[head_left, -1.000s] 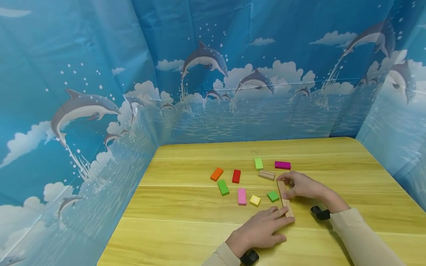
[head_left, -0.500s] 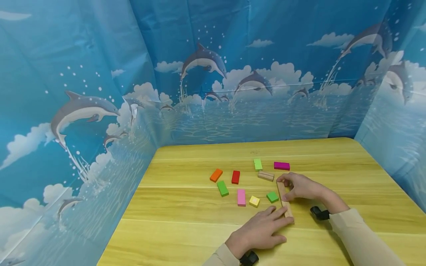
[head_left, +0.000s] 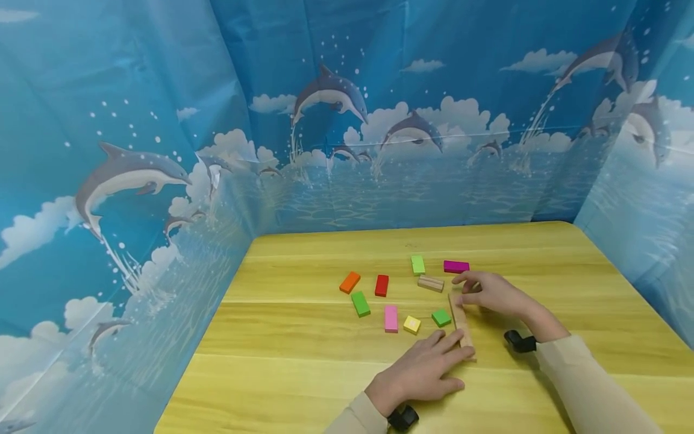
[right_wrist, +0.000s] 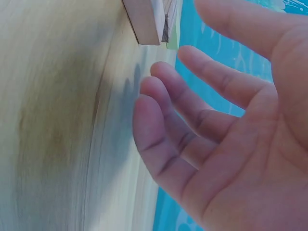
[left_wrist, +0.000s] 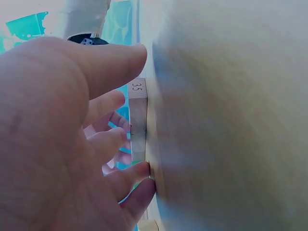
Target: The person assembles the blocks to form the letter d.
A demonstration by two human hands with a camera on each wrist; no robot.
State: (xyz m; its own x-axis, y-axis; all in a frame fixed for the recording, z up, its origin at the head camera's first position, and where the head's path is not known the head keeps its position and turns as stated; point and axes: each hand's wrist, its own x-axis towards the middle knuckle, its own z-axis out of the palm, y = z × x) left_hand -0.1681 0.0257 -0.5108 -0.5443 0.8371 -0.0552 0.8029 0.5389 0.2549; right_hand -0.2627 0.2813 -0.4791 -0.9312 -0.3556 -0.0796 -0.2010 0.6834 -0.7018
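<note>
A pale wooden strip [head_left: 458, 313] lies lengthwise on the table between the hands. Whether it is one piece or blocks end to end, I cannot tell. My left hand [head_left: 420, 369] reaches from the near side, fingers spread and fairly straight, fingertips on the strip's near end. In the left wrist view, a wooden block [left_wrist: 138, 120] with "35" on its end shows beyond the fingers. My right hand [head_left: 496, 293] hovers by the strip's far end, fingers loosely bent and holding nothing. The right wrist view shows a wooden block end [right_wrist: 147, 24] apart from its fingertips.
Left of the strip lie green [head_left: 441, 317], yellow [head_left: 412, 325], pink [head_left: 391, 319], red [head_left: 382, 286] and orange [head_left: 349, 282] blocks, plus another green block [head_left: 360, 304]. Farther back are a brown wooden block [head_left: 431, 283], a light green block [head_left: 417, 265] and a magenta block [head_left: 456, 266].
My right hand has let go of the strip's far end and lifted slightly up and away. The left hand stays on the near end. The whole head view has shifted a little.
</note>
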